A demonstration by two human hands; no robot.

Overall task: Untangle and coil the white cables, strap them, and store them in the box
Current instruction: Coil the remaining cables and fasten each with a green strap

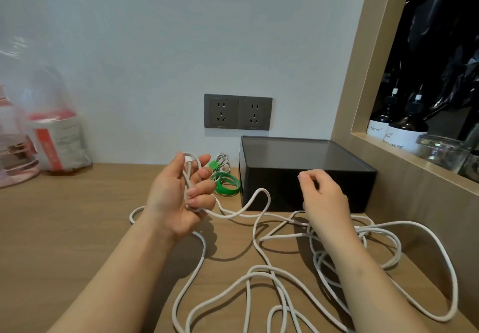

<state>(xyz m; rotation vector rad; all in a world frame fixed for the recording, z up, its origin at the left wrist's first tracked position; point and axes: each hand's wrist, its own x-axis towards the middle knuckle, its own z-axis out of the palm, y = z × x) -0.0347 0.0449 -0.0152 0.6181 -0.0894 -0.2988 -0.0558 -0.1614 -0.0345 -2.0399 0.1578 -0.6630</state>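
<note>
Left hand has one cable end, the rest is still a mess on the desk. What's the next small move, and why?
Probably bring the right hand, which hovers empty, down to the white cable where it leaves the left hand, and draw a loop back to that palm. Only the end is gathered there; the rest lies tangled on the desk.

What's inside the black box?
The black box has its lid on, so nothing inside shows. The white cables lie outside on the table; the left hand holds one.

I see soft, even daylight; faint cable shadows lie on the wooden desk (pixel 77 229). The plastic bag (pixel 39 125) at far left blurs. Edges bow from wide-angle distortion.
</note>
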